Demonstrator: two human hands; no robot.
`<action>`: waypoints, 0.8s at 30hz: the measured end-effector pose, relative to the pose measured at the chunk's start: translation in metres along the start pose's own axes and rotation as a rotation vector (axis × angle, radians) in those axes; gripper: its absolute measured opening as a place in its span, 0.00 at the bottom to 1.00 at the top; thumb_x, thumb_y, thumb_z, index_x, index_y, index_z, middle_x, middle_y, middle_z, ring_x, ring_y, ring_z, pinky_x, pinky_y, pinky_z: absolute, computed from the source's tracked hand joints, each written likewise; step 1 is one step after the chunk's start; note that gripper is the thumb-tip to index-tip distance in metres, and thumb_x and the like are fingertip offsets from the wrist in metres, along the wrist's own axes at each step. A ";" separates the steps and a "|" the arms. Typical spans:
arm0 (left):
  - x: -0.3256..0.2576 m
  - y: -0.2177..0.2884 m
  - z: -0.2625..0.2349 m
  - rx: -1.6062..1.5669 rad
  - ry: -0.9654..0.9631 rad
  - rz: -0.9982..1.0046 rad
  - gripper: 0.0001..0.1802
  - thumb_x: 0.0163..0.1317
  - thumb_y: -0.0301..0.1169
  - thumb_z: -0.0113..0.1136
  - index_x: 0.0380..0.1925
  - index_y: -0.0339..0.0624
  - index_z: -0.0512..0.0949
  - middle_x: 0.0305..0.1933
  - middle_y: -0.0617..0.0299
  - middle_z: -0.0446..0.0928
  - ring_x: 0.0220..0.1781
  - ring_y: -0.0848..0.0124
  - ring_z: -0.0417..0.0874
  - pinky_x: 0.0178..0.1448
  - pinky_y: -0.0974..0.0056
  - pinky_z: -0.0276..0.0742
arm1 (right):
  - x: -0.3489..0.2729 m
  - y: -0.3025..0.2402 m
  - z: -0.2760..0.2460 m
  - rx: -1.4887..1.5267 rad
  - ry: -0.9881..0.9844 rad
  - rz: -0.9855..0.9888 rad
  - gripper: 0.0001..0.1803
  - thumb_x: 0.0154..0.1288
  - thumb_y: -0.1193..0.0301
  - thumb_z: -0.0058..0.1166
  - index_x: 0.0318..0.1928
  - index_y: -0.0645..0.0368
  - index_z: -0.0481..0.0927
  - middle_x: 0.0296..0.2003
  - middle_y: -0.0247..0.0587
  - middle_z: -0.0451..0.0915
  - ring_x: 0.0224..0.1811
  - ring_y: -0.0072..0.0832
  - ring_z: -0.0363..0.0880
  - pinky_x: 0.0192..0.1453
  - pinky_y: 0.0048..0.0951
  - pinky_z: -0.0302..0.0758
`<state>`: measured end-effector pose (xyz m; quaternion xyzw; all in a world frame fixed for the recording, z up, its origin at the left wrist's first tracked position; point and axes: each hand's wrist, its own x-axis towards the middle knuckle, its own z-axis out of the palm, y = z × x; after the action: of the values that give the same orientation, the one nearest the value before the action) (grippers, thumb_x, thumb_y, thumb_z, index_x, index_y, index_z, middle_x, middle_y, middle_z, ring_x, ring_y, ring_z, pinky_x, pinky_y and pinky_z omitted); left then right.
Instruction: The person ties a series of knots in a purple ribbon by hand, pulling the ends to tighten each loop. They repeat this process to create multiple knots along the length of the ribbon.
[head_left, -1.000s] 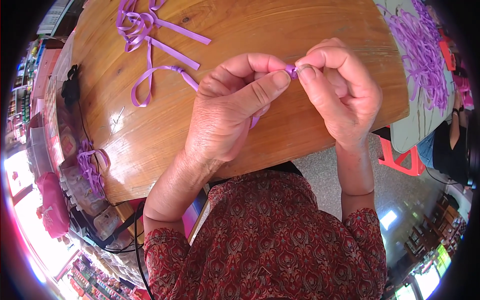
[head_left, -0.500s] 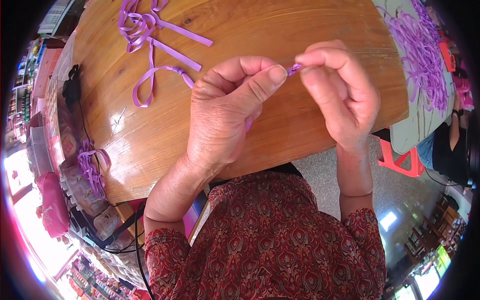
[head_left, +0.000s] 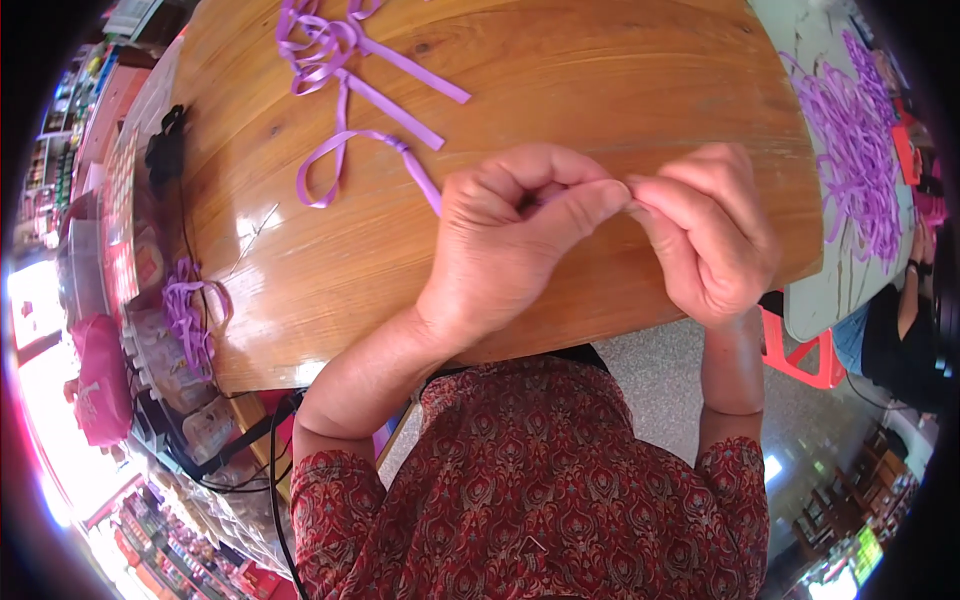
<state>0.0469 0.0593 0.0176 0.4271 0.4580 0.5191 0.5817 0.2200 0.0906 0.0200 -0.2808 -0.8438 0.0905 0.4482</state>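
A purple ribbon (head_left: 422,184) with a small knot runs from the table into my left hand (head_left: 515,240), whose thumb and forefinger are pinched. Against those fingertips press the closed thumb and forefinger of my right hand (head_left: 712,235). The bit of ribbon between the two pinches is almost wholly covered by the fingers, so what the right hand grips is barely visible. Beyond my hands, the ribbon forms an open loop and joins a loose tangle of purple ribbon (head_left: 325,50) with straight cut ends.
On the wooden table (head_left: 600,110), a thin needle-like piece (head_left: 255,238) lies at left. More purple ribbon (head_left: 185,312) hangs by the left edge near a black cable. At right, a pale table (head_left: 815,300) bears a ribbon heap (head_left: 855,160); a red stool (head_left: 805,350) and another person are there.
My right fingers have closed in on the left fingertips, covering the purple knotted bit seen between them before. The view has shifted, so the table and ribbons sit differently in it.
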 end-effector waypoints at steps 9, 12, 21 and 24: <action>-0.004 0.002 -0.003 0.281 -0.195 0.075 0.06 0.57 0.23 0.64 0.35 0.36 0.79 0.30 0.68 0.78 0.30 0.82 0.75 0.35 0.75 0.72 | -0.015 0.001 -0.010 -0.057 0.013 0.036 0.08 0.47 0.83 0.63 0.31 0.65 0.80 0.26 0.39 0.73 0.27 0.33 0.70 0.32 0.29 0.66; -0.002 0.014 -0.005 0.691 -0.179 0.508 0.10 0.55 0.23 0.65 0.38 0.37 0.79 0.37 0.61 0.77 0.33 0.75 0.77 0.39 0.71 0.74 | -0.020 0.005 -0.017 -0.024 0.015 0.149 0.05 0.55 0.85 0.56 0.33 0.68 0.78 0.29 0.43 0.74 0.31 0.32 0.71 0.37 0.29 0.69; 0.019 0.032 -0.088 0.868 0.143 0.535 0.12 0.52 0.22 0.61 0.38 0.38 0.78 0.36 0.54 0.77 0.41 0.55 0.77 0.42 0.57 0.74 | 0.004 0.038 -0.036 -0.469 0.095 0.379 0.15 0.65 0.73 0.53 0.53 0.59 0.77 0.44 0.42 0.78 0.46 0.32 0.77 0.51 0.30 0.72; 0.012 0.019 -0.116 1.187 0.204 0.636 0.11 0.50 0.22 0.61 0.37 0.38 0.79 0.37 0.55 0.77 0.41 0.55 0.76 0.46 0.56 0.72 | 0.021 0.020 -0.001 -0.164 -0.060 0.180 0.16 0.62 0.74 0.56 0.51 0.60 0.78 0.45 0.43 0.77 0.47 0.35 0.76 0.50 0.32 0.72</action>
<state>-0.0701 0.0751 0.0095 0.7367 0.5699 0.3634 0.0216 0.2197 0.1191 0.0276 -0.3880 -0.8329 0.0695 0.3884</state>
